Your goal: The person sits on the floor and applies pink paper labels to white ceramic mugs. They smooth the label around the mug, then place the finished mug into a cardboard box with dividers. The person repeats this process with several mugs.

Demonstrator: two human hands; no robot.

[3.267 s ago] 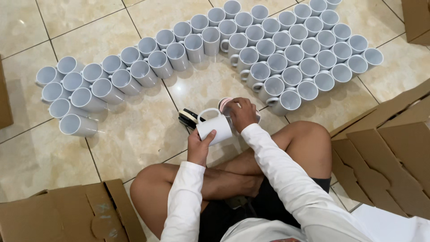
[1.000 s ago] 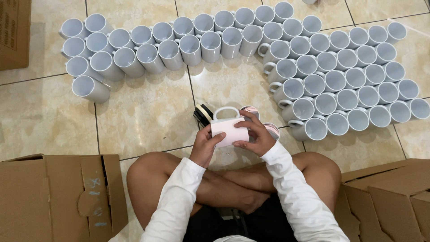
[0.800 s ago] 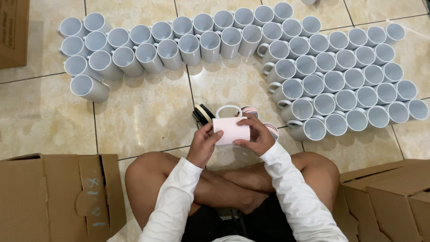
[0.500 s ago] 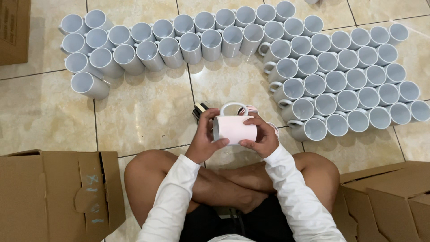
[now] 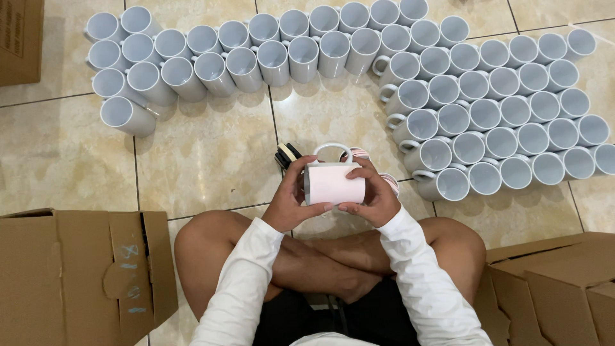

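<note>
A white mug (image 5: 334, 184) lies on its side between both hands, handle up: the left hand (image 5: 289, 202) grips its open end, the right hand (image 5: 375, 195) its base, above the crossed legs.

Roughly fifty-five white mugs (image 5: 333, 54) stand in rows, plus one held mug (image 5: 334, 184) and three cardboard boxes (image 5: 77, 275).
</note>
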